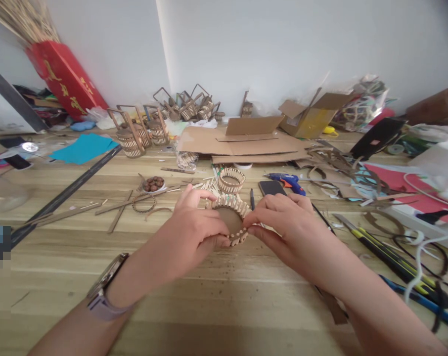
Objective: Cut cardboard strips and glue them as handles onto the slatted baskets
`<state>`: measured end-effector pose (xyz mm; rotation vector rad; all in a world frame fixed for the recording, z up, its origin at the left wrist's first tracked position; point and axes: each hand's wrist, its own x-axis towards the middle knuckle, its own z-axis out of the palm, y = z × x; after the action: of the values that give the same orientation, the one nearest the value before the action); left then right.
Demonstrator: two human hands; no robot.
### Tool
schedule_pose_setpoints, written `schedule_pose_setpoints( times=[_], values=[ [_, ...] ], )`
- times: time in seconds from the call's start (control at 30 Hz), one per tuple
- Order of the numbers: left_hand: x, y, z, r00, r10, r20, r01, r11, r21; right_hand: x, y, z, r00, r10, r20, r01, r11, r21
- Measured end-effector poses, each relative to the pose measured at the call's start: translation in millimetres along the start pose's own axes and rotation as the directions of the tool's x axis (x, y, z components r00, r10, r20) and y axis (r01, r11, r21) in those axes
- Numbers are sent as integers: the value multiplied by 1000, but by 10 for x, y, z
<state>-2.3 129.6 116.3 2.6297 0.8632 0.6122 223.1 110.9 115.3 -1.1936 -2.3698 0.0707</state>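
A small round basket [229, 217] of short wooden sticks around a brown cardboard base is tilted toward me just above or on the table. My left hand [200, 222] grips its left and near rim, thumb and fingers closed on it. My right hand [279, 220] pinches the right side of its stick wall between thumb and fingertips. Right behind stands a second round stick basket [231, 180]. Loose wooden sticks [209, 186] lie beside that one. A black pen [252, 199] and a dark phone [271, 188] are close to my right hand.
A blue glue gun [289, 182] and a yellow-black utility knife [390, 262] lie at right. Left are a bowl of brown nuts [154, 184] and thin wooden strips [120, 212]. Cardboard sheets [239, 141] and finished handled baskets [129, 141] stand toward the wall.
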Motion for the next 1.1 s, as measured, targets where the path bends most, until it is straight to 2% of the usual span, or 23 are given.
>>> schedule_pose_setpoints(
  times=[0.17,0.33,0.53,0.63,0.83,1.1],
  values=[
    [5,44,23,999,-32,-26,33,998,58,8,-42,16,1000,0,26,1,999,-43],
    [29,98,133,999,-47,-27,48,996,71,20,-149,93,995,15,100,-10,999,-54],
    [34,83,111,995,-79,-56,81,996,35,-14,-106,20,1000,3,18,-2,999,-49],
    [34,83,72,994,-87,-62,90,995,41,-41,-35,-61,998,8,55,-5,998,-60],
    [24,96,56,999,-37,-14,37,999,6,-22,10,-72,996,18,91,-15,999,-34],
    [18,78,29,999,6,36,-5,1000,-23,6,24,-43,992,-32,122,29,999,29]
  ],
)
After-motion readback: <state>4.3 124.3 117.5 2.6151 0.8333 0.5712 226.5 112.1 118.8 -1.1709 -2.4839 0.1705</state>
